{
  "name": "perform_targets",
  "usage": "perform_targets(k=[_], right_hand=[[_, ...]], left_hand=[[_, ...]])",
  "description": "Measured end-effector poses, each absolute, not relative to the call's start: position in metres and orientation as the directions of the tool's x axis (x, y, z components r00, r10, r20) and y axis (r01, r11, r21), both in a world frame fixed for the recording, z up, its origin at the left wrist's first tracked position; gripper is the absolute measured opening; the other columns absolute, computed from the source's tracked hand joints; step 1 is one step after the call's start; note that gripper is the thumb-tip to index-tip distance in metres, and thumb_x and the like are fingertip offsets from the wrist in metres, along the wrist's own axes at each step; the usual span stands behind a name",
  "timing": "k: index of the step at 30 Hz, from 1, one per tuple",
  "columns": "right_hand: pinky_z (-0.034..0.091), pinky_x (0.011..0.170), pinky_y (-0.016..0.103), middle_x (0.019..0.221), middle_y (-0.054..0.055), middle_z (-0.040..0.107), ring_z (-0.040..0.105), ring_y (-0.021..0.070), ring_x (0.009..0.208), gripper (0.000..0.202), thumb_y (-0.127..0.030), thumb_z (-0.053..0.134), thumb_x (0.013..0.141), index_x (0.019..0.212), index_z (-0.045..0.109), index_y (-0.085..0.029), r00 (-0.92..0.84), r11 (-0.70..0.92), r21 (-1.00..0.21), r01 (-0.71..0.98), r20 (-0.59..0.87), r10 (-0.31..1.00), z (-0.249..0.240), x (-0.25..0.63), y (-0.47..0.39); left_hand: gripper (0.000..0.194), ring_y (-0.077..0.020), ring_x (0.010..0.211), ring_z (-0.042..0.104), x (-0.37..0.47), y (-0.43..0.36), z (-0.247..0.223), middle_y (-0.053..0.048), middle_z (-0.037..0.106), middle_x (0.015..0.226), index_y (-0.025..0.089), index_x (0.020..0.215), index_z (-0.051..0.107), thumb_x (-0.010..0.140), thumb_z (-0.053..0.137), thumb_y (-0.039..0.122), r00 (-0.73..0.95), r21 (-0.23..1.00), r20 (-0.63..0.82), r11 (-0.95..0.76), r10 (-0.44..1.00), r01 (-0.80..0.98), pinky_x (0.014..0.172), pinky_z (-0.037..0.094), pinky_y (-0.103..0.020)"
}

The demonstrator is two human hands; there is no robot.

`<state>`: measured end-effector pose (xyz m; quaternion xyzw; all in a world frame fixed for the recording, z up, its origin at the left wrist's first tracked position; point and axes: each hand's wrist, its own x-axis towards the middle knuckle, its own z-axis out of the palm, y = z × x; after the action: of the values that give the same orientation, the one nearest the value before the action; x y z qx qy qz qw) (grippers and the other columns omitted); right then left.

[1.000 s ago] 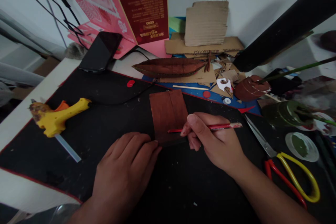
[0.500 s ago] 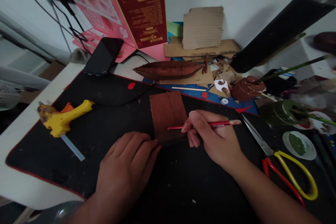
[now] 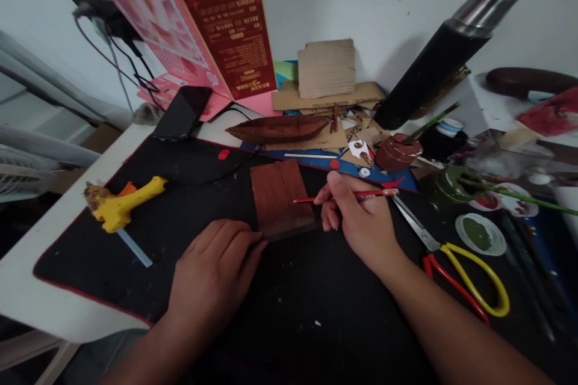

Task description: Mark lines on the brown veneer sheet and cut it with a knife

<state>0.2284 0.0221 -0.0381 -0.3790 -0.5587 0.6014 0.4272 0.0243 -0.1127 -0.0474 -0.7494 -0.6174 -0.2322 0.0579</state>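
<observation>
A brown-painted cardboard piece [image 3: 277, 189] lies flat on the black mat in front of me. Across its near edge rests a see-through strip that looks like a clear ruler [image 3: 289, 227]. My left hand [image 3: 214, 267] is closed at the strip's left end, fingers together and pointing right; the fingertips are partly hidden. Between the thumb and fingers of my right hand [image 3: 359, 216] is a red pencil [image 3: 308, 200], held nearly level. Its tip points left, over the cardboard's right part. Whether the tip touches the surface I cannot tell.
A yellow glue gun [image 3: 129, 204] lies left. Behind the cardboard sits a brown boat-shaped piece [image 3: 277, 130], with cardboard scraps alongside. Scissors [image 3: 445, 246], a brown paint jar [image 3: 397, 151], a green jar [image 3: 451, 185] and a black flask [image 3: 427, 72] stand or lie right. A phone [image 3: 183, 113] is back left.
The camera view has shifted, showing more of the right side. Both hands keep their hold, and the pencil tip now points at a spot slightly farther up the cardboard, away from the strip.
</observation>
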Motion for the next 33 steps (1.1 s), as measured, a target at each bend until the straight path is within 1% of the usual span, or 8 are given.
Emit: perform_targets(k=[4, 9, 14, 22, 27, 30, 33], right_hand=[[0.045, 0.042, 0.025, 0.044, -0.007, 0.050, 0.054, 0.0108, 0.038, 0.051, -0.063, 0.067, 0.103, 0.073, 0.071, -0.022, -0.348, 0.009, -0.998, -0.068, 0.033, 0.937, -0.0369, 0.2311, 0.0242], [0.042, 0.039, 0.025, 0.046, -0.007, 0.050, 0.052, 0.0102, 0.036, 0.054, -0.065, 0.069, 0.101, 0.068, 0.066, -0.023, -0.338, 0.024, -0.998, -0.056, 0.041, 0.940, -0.0364, 0.2354, 0.0238], [0.041, 0.039, 0.025, 0.044, -0.008, 0.047, 0.050, 0.0096, 0.035, 0.054, -0.064, 0.069, 0.102, 0.068, 0.067, -0.022, -0.342, 0.004, -0.999, -0.054, 0.023, 0.940, -0.0386, 0.2364, 0.0216], [0.036, 0.037, 0.025, 0.052, -0.003, 0.060, 0.052, 0.0082, 0.035, 0.056, -0.065, 0.069, 0.100, 0.065, 0.066, -0.021, -0.339, -0.008, -0.998, -0.061, 0.013, 0.941, -0.0409, 0.2360, 0.0246], [0.032, 0.036, 0.024, 0.043, -0.006, 0.052, 0.051, 0.0086, 0.033, 0.057, -0.062, 0.066, 0.104, 0.062, 0.063, -0.022, -0.326, 0.006, -0.999, -0.042, 0.020, 0.945, -0.0395, 0.2374, 0.0263], [0.031, 0.035, 0.024, 0.044, -0.006, 0.052, 0.051, 0.0084, 0.032, 0.058, -0.063, 0.067, 0.102, 0.061, 0.062, -0.023, -0.318, -0.003, -0.999, -0.034, 0.008, 0.948, -0.0382, 0.2378, 0.0265], [0.031, 0.035, 0.024, 0.041, -0.008, 0.046, 0.051, 0.0087, 0.032, 0.059, -0.064, 0.066, 0.102, 0.061, 0.060, -0.023, -0.326, -0.012, -1.000, -0.011, -0.008, 0.945, -0.0372, 0.2379, 0.0265]], left_hand=[[0.015, -0.0233, 0.087, 0.068, 0.0245, -0.1137, -0.0482, -0.006, 0.073, 0.094, 0.018, 0.097, 0.069, 0.109, 0.061, 0.022, 0.127, 0.197, 0.416, -0.225, 0.900, 0.954, 0.076, 0.055, -0.035], [0.017, -0.0244, 0.089, 0.069, 0.0236, -0.1146, -0.0494, -0.007, 0.074, 0.096, 0.018, 0.098, 0.070, 0.110, 0.061, 0.026, 0.125, 0.185, 0.399, -0.213, 0.909, 0.959, 0.077, 0.056, -0.036], [0.019, -0.0256, 0.088, 0.070, 0.0243, -0.1143, -0.0481, -0.008, 0.074, 0.096, 0.017, 0.096, 0.072, 0.109, 0.061, 0.026, 0.120, 0.182, 0.391, -0.205, 0.913, 0.962, 0.075, 0.056, -0.038], [0.021, -0.0266, 0.088, 0.070, 0.0245, -0.1143, -0.0466, -0.008, 0.074, 0.095, 0.016, 0.096, 0.072, 0.109, 0.061, 0.028, 0.132, 0.165, 0.385, -0.209, 0.913, 0.964, 0.075, 0.057, -0.039], [0.020, -0.0262, 0.089, 0.070, 0.0229, -0.1144, -0.0485, -0.008, 0.074, 0.097, 0.017, 0.098, 0.072, 0.109, 0.061, 0.029, 0.128, 0.171, 0.378, -0.205, 0.917, 0.964, 0.077, 0.056, -0.039], [0.019, -0.0254, 0.090, 0.070, 0.0236, -0.1142, -0.0475, -0.007, 0.074, 0.097, 0.018, 0.098, 0.071, 0.110, 0.060, 0.029, 0.125, 0.173, 0.372, -0.202, 0.920, 0.964, 0.078, 0.056, -0.038], [0.021, -0.0249, 0.089, 0.070, 0.0243, -0.1138, -0.0461, -0.008, 0.074, 0.096, 0.018, 0.097, 0.071, 0.110, 0.059, 0.029, 0.129, 0.167, 0.384, -0.206, 0.914, 0.964, 0.077, 0.056, -0.037]])
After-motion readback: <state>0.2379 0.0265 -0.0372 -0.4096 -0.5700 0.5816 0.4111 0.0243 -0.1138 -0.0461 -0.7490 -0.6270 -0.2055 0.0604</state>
